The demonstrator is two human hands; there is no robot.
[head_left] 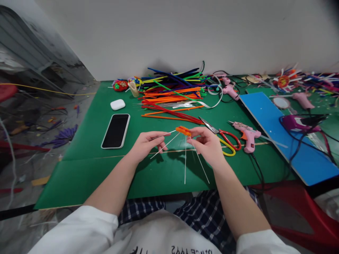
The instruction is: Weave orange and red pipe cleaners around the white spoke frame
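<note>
Above the green table, my right hand pinches the right end of a small fuzzy orange pipe-cleaner piece. Several thin pale wire stems spread out and down from this piece. One stem reaches left to my left hand, whose thumb and fingers are closed on it. Just right of my right hand lie scissors with red and yellow handles, blades partly spread. Behind both hands is a pile of loose pipe cleaners, orange and red ones nearest, with a bundle of thin wires among them.
A phone and a white case lie at the left. To the right are a pink glue gun with its cord, a blue board and a purple device. A pale wall stands behind the table.
</note>
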